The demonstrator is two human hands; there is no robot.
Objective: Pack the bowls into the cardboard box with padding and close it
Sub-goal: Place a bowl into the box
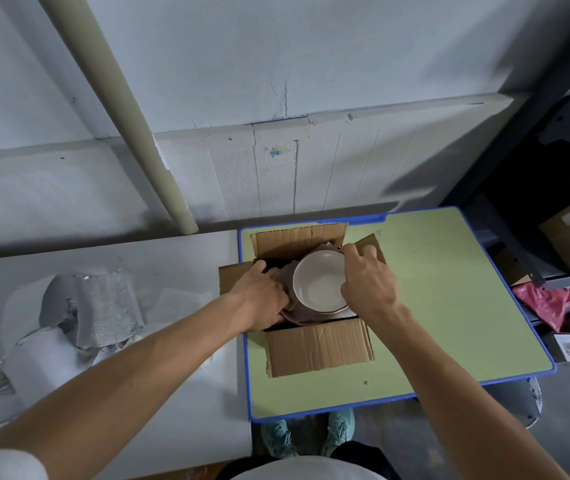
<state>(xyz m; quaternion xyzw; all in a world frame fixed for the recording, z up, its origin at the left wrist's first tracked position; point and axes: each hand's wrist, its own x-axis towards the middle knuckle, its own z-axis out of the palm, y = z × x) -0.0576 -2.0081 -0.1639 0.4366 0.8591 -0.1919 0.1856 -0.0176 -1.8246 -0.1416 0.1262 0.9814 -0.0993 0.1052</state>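
Evidently lowered cream round ceramic bowl point(318, 279) onto brownish bowl point(288, 296) inside open corrugated cardboard box point(318, 344). Left hand point(262, 297), right hand point(368, 280) clamped on opposite rims. Judged rigid, fragile, slippery; rim grip safest.

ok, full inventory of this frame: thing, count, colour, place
cardboard box: 1, brown, flaps open, on the green table
white bowl: 1, cream-white, top of the stack inside the box
brown bowl: at least 1, brown, under the white bowl
green table: 1, green with blue rim, right of centre
grey table: 1, grey, left
padding: 1 crumpled pile, silver and white, on the grey table
pipe: 1, beige, slanting down the wall
red bag: 1, red, far right
shoes: 2, teal, on the floor below the table
left hand: 1, on the stack's left edge
right hand: 1, on the white bowl's right rim
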